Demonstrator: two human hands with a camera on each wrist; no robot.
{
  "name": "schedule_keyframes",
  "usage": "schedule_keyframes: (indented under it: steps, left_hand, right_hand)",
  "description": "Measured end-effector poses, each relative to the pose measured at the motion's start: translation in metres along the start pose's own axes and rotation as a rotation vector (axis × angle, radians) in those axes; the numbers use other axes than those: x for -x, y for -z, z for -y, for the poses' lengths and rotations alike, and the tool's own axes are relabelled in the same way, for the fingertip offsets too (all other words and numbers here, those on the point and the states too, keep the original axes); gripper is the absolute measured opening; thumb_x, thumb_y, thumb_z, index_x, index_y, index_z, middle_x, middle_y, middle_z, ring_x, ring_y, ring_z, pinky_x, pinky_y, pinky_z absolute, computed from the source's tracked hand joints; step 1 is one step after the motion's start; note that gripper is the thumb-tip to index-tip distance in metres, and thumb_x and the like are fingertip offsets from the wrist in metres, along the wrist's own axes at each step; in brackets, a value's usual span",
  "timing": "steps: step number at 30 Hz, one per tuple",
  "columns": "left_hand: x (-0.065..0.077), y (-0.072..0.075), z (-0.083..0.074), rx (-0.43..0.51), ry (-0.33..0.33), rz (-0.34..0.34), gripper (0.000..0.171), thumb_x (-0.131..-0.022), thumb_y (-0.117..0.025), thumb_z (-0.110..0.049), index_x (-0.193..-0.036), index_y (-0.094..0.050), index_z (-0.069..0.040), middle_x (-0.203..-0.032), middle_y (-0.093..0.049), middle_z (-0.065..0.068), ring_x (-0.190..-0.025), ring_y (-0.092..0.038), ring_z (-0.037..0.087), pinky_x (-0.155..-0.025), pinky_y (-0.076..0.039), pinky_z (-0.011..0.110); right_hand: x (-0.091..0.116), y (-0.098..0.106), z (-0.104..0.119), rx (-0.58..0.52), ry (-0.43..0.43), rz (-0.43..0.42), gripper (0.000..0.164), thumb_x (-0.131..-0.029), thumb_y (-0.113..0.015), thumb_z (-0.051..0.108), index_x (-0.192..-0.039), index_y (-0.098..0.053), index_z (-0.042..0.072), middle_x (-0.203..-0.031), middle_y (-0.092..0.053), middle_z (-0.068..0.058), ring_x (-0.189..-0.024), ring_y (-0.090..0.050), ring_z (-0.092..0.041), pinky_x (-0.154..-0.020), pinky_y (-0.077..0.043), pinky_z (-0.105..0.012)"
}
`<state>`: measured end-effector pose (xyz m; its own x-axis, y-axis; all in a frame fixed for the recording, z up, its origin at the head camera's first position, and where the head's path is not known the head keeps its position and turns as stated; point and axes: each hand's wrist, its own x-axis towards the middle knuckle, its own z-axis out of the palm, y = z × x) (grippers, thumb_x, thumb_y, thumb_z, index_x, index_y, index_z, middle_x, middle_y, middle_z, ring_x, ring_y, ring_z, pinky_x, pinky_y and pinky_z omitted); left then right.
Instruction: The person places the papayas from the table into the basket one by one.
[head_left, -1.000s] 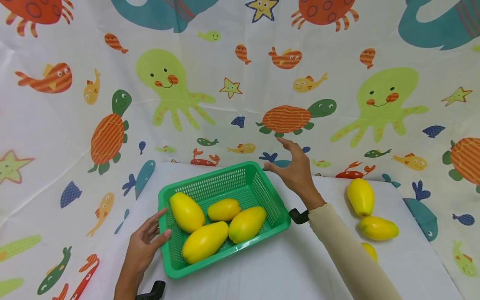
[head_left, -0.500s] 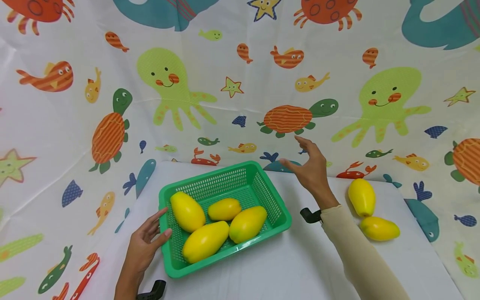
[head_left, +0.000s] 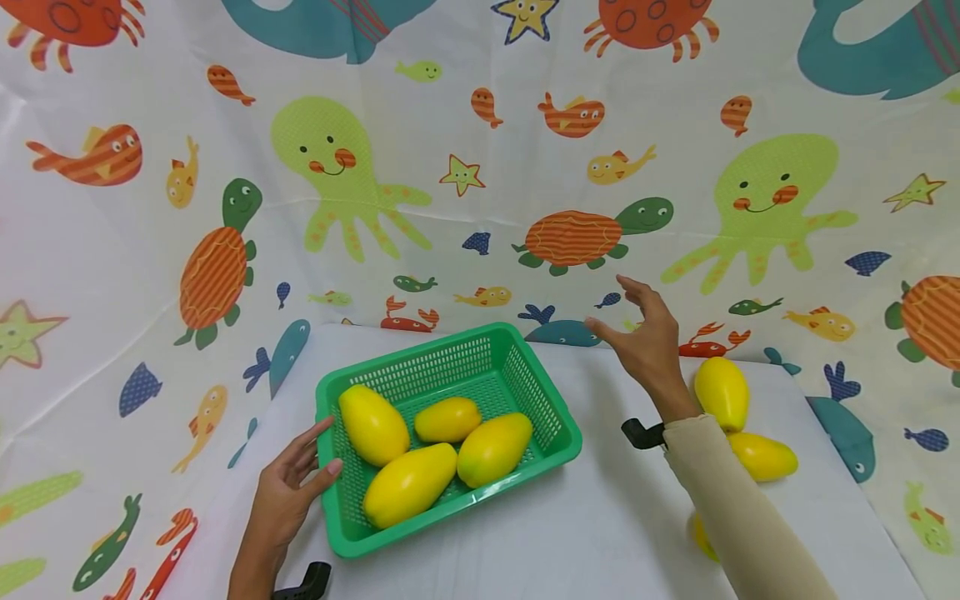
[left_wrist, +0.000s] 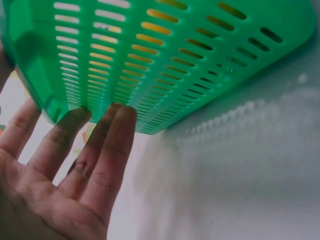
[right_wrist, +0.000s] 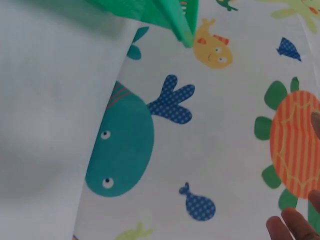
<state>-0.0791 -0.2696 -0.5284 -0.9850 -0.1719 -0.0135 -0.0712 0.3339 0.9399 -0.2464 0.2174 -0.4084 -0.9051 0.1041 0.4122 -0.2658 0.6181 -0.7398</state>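
A green plastic basket with slotted walls stands on the white table, holding several yellow, papaya-shaped fruits. My left hand is at its left end, fingertips and thumb at the rim. In the left wrist view, nearly straight fingers lie against the outside of the basket wall. To the right of the basket, my right hand hangs in the air, thumb and fingers spread with nothing between them. Only some fingertips of that hand show at the edge of the right wrist view.
At the right, two yellow fruits lie touching on the table. A third fruit is partly hidden by my right sleeve. Behind hangs a white cloth printed with sea animals.
My right hand has moved right, away from the basket, its fingers still spread. The sleeve now covers parts of the fruits at the right. Left hand and basket stay in place.
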Motion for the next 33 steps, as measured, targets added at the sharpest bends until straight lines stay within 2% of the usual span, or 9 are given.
schedule_keyframes:
  steps: [12,20,25,28,33]
  left_hand:
    - [0.001,-0.001,-0.004,0.002,0.005,-0.001,0.062,-0.104,-0.071,-0.029,-0.161,-0.047,-0.029,-0.16,-0.055,0.015,-0.117,-0.061,-0.009,-0.096,-0.049,0.007]
    - [0.001,0.0,-0.002,-0.011,0.005,0.003,0.063,-0.104,-0.071,-0.03,-0.162,-0.045,-0.029,-0.16,-0.054,0.016,-0.118,-0.059,-0.012,-0.096,-0.049,0.007]
    - [0.002,0.001,-0.002,-0.014,0.005,0.008,0.064,-0.105,-0.07,-0.031,-0.163,-0.044,-0.029,-0.16,-0.054,0.017,-0.118,-0.058,-0.013,-0.095,-0.05,0.007]
    - [0.002,0.0,-0.002,-0.016,0.007,0.004,0.064,-0.104,-0.071,-0.031,-0.162,-0.045,-0.03,-0.16,-0.054,0.016,-0.118,-0.058,-0.013,-0.095,-0.049,0.007]
    - [0.002,0.0,-0.003,-0.005,-0.01,-0.001,0.064,-0.104,-0.071,-0.028,-0.162,-0.045,-0.028,-0.16,-0.054,0.017,-0.118,-0.058,-0.014,-0.095,-0.05,0.006]
  right_hand:
    - [0.011,0.028,-0.029,0.001,-0.154,-0.047,0.083,-0.089,-0.088,0.04,-0.16,-0.048,0.025,-0.165,-0.05,-0.004,-0.152,-0.045,-0.029,-0.125,-0.038,-0.061]
    - [0.017,0.044,-0.049,0.062,-0.287,-0.041,0.09,-0.09,-0.085,0.046,-0.165,-0.038,0.029,-0.171,-0.042,-0.002,-0.157,-0.039,-0.03,-0.125,-0.035,-0.064]
    - [0.024,0.051,-0.059,0.049,-0.372,-0.028,0.094,-0.09,-0.084,0.048,-0.167,-0.032,0.035,-0.175,-0.034,-0.001,-0.16,-0.033,-0.03,-0.125,-0.036,-0.063]
    - [0.027,0.056,-0.064,0.046,-0.386,-0.016,0.098,-0.09,-0.083,0.051,-0.169,-0.027,0.035,-0.176,-0.029,-0.002,-0.162,-0.029,-0.032,-0.125,-0.035,-0.064]
    - [0.03,0.065,-0.075,0.089,-0.372,-0.012,0.099,-0.092,-0.083,0.048,-0.17,-0.025,0.029,-0.176,-0.028,-0.01,-0.159,-0.03,-0.04,-0.123,-0.033,-0.069]
